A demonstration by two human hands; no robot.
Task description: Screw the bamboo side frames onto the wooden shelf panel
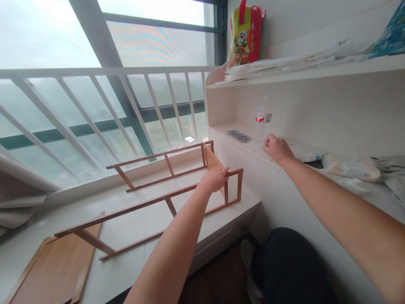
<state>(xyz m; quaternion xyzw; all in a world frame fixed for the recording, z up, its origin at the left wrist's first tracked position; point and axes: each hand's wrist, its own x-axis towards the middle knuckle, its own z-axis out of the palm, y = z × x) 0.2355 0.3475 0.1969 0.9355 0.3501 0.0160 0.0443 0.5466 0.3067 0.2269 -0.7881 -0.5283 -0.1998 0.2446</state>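
A brown wooden shelf frame [166,198] lies on its side on the white window ledge [126,217]. Its two ladder-like sides are joined at the right end by a wooden board [213,158]. My left hand [215,179] is closed over that end, fingers around the near side's corner by the board. My right hand [277,147] is raised in a fist just over the edge of the white shelf unit, apart from the frame. Whatever its fingers may hold is hidden. A separate wooden panel [58,268] lies flat at the lower left, partly under the frame's far end.
A clear bottle [262,116] with a red label stands in the shelf unit [300,105], beside a blurred dark item [238,136]. Plastic packets [351,166] lie farther right. A colourful bag [245,38] stands on the upper shelf. White railings [171,97] line the window; a curtain [19,194] hangs left.
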